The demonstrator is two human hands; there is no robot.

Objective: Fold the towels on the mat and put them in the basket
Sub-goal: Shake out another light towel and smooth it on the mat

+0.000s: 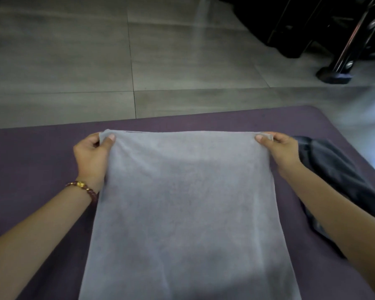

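A light grey towel (188,202) stretches from the bottom of the view out over the purple mat (30,161). My left hand (91,154) pinches the towel's far left corner, thumb on top. My right hand (279,150) pinches the far right corner the same way. The far edge is pulled taut between both hands, near the mat's far border. A dark grey towel (338,178) lies crumpled on the mat to the right, partly hidden behind my right forearm. No basket is in view.
Grey floor tiles (95,61) lie beyond the mat. A black metal frame with a rubber foot (333,74) stands on the floor at the upper right.
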